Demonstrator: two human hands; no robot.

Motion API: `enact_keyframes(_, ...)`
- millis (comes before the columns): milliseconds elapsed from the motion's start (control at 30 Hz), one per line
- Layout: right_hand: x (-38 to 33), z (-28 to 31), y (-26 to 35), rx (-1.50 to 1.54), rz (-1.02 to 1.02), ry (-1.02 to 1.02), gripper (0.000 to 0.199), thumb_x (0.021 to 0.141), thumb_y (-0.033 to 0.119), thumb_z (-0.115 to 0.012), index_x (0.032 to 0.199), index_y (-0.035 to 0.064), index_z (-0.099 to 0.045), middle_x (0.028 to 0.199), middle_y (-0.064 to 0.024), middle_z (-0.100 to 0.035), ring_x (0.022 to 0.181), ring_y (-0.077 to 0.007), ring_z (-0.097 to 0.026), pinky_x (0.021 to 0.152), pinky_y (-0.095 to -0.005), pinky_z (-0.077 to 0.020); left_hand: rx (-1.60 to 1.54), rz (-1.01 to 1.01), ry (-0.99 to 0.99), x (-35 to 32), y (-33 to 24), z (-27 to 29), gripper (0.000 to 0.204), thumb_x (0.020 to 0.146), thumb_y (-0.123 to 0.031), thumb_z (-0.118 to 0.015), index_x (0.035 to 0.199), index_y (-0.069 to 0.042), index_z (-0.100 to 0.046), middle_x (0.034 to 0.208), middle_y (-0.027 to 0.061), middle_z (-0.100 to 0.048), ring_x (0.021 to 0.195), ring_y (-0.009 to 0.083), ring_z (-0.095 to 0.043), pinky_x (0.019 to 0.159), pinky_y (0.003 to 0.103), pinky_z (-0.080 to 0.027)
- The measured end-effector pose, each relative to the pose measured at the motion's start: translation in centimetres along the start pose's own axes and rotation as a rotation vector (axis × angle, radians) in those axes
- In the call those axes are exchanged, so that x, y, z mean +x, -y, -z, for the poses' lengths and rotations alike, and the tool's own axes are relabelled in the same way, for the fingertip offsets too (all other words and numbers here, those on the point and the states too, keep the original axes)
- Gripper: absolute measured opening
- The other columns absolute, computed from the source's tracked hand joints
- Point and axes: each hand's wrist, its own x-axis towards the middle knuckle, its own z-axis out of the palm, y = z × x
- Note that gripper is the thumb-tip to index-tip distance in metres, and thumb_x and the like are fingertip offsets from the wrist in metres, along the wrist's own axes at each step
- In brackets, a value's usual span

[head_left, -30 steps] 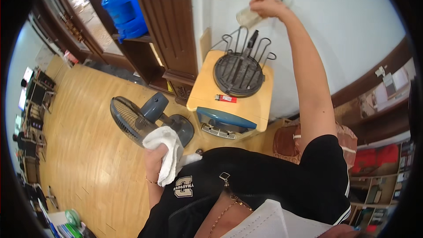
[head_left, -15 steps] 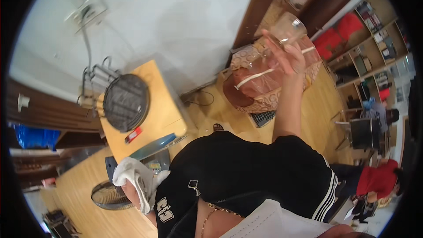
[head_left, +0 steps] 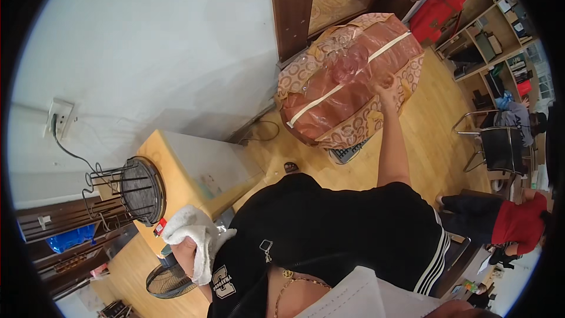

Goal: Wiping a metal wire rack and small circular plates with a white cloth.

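My left hand is closed on a white cloth, which is bunched over the fingers and hangs down beside my body. My right arm reaches forward, and my right hand is over the big patterned bag, its fingers apart with no glass seen in them. The bag's top is reddish brown under clear plastic, with a pale strap across it. Clear, rounded glassware rests on the bag, left of my right hand; its outline blends with the shiny plastic.
At left, a wooden-topped cabinet bears a black wire rack with a round dark base. A fan stands below. A keyboard lies by the bag. A chair, shelves and two people are at right.
My right hand has come down from raised, where it held a clear glass, to the bag, and the glass is no longer in it. The view has shifted; the left hand keeps the cloth.
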Motion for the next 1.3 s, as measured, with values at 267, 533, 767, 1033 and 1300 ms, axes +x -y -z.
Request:
enact_keyframes(267, 8.5, -2.2, -1.4, -0.161, 0.087, -0.199, 0.081, 0.06, 0.012, -0.08, 0.131, 0.0082, -0.042, 0.118, -0.0097, -0.054, 0.108, -0.0225, -0.055, 0.091, -0.0331, -0.0467, 0.427, -0.042, -0.233, -0.3, -0.4, -2.9, 0.046, 0.085, -0.039, -0.067, 0.118, -0.008, -0.056, 0.102, 0.0074, -0.062, 0.087, 0.019, -0.06, 0.079, 0.033, -0.048)
enact_keyframes(533, 18.3, -4.1, -3.0, -0.277, 0.087, -0.061, 0.087, 0.059, 0.015, -0.083, 0.134, 0.0054, -0.039, 0.119, -0.012, -0.054, 0.108, -0.0227, -0.055, 0.09, -0.0338, -0.048, 0.247, 0.03, -0.119, 1.6, -0.6, -5.6, 0.048, 0.084, -0.034, -0.07, 0.118, -0.004, -0.054, 0.101, 0.0059, -0.062, 0.087, 0.0163, -0.059, 0.077, 0.029, -0.047)
enact_keyframes(767, 21.8, -6.2, -6.5, -0.324, -0.005, 0.019, 0.09, 0.061, 0.02, -0.084, 0.136, 0.0063, -0.035, 0.123, -0.0133, -0.054, 0.111, -0.0257, -0.056, 0.091, -0.0353, -0.0478, 0.229, 0.071, -0.073, 2.8, -2.3, -8.1, 0.052, 0.082, -0.034, -0.074, 0.118, -0.003, -0.054, 0.1, 0.0043, -0.062, 0.086, 0.0152, -0.059, 0.078, 0.029, -0.047)
enact_keyframes(1033, 23.2, -6.9, -6.4, -0.385, -0.069, -0.043, 0.095, 0.063, 0.02, -0.086, 0.139, 0.0056, -0.031, 0.123, -0.0146, -0.054, 0.111, -0.0254, -0.056, 0.089, -0.0353, -0.0495, 0.101, 0.102, -0.13, 4.2, -2.7, -10.3, 0.056, 0.076, -0.028, -0.08, 0.116, 0.001, -0.055, 0.096, 0.0074, -0.065, 0.082, 0.0155, -0.062, 0.074, 0.027, -0.05)
enact_keyframes(1300, 22.1, -6.0, -4.0, -0.195, -0.189, -0.056, 0.095, 0.061, 0.026, -0.088, 0.138, 0.0107, -0.035, 0.131, -0.013, -0.049, 0.112, -0.0291, -0.054, 0.081, -0.0405, -0.0525, 0.066, 0.131, -0.126, 5.3, -3.1, -9.7, 0.059, 0.073, -0.026, -0.083, 0.116, 0.003, -0.055, 0.096, 0.009, -0.066, 0.081, 0.0163, -0.064, 0.073, 0.027, -0.051)
